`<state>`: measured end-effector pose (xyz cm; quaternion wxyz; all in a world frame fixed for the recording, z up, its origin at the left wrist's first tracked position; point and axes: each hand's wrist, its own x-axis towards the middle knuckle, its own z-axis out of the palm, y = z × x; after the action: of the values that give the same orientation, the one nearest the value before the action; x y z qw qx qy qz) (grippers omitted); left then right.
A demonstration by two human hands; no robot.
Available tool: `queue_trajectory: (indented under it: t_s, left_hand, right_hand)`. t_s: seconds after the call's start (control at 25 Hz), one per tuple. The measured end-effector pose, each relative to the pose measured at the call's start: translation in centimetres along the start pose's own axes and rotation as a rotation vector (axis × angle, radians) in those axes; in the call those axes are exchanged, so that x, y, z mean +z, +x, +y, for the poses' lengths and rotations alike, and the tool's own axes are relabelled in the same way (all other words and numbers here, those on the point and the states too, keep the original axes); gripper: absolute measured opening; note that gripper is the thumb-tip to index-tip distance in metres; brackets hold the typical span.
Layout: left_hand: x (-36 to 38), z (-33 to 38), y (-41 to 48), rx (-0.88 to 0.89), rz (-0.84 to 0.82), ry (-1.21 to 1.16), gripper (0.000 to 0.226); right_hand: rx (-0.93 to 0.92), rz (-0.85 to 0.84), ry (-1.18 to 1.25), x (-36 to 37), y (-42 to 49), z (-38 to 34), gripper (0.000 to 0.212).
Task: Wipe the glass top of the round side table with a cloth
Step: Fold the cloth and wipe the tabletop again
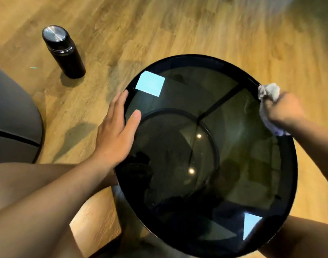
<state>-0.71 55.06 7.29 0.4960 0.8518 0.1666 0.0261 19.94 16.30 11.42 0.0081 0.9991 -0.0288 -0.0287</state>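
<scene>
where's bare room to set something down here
The glass top is bare in the middle, between the left hand on its left rim and the right hand gripping the cloth at its right rim; those rims are crowded. Wooden floor right of the black flask is free too.

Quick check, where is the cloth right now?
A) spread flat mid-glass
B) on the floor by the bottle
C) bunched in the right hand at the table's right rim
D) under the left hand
C: the right hand grips the bunched cloth at the right rim of the glass top; the left hand holds nothing.
</scene>
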Motion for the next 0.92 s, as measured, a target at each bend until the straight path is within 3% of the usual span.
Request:
queue_trajectory:
  t_s: [0.2, 0.36, 0.44, 0.64, 0.8, 0.92]
  left_hand:
    - [0.1, -0.4, 0.3, -0.004, 0.015, -0.002, 0.075]
    - [0.0, 0.1, 0.2, -0.049, 0.004, 0.011, 0.069]
    - [0.0, 0.6, 0.0, -0.094, 0.028, -0.001, 0.07]
    - [0.0, 0.9, -0.4, -0.116, 0.122, -0.136, 0.061]
    - [0.2, 1.7, -0.6, -0.164, 0.106, -0.087, 0.052]
    - [0.0, 2.2, -0.8, -0.184, 0.108, -0.056, 0.052]
  right_hand:
    - [-0.101, 0.053, 0.129, -0.2, 6.4, -14.9, 0.046]
    - [-0.518, 0.001, 0.238, -0.2, -0.6, -28.4, 0.038]
    - [-0.692, -0.06, 0.223, 0.3, -6.5, -31.2, 0.037]
    - [-0.798, -0.144, 0.307, 0.1, -18.9, -21.6, 0.027]
    - [-0.803, -0.428, 0.195, -0.8, -29.5, -9.1, 0.037]
    - [-0.645, -0.298, 0.068, -0.9, -30.1, -1.2, 0.042]
